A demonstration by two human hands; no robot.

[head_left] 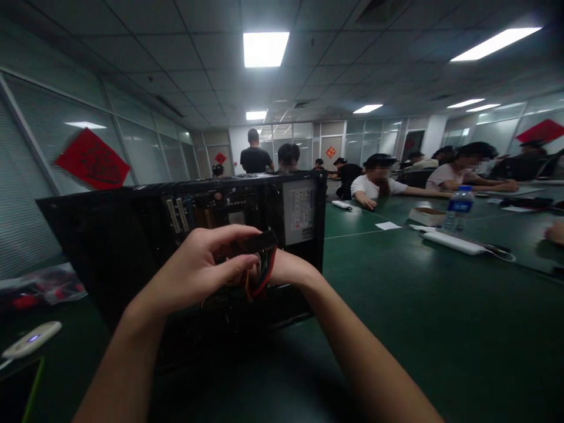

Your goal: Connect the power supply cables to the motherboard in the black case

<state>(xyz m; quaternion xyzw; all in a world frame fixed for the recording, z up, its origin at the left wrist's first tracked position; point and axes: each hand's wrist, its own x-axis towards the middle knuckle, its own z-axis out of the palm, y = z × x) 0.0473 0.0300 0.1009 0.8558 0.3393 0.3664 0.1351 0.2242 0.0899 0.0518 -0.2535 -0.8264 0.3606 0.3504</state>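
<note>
An open black PC case [176,247] lies on its side on the green desk [440,329], directly behind both hands, its bare interior facing the person. Inside, beyond the hands, sit a board with card slots and, up and to the right, a grey power supply [299,211] with a label. The step in hand looks like sorting or plugging a power lead inside the case. The left hand [198,270] is curled, fingers pressed together around a bundle of red, black and yellow wires [262,279] ending in a dark plug [262,242]. The right hand [282,267] reaches in behind the left and is mostly hidden, so I cannot tell its grip. The next move, I judge, calls for lining the plug up squarely with its socket, without straining the wires. Far left of the hands lies a white device [30,339].
</note>
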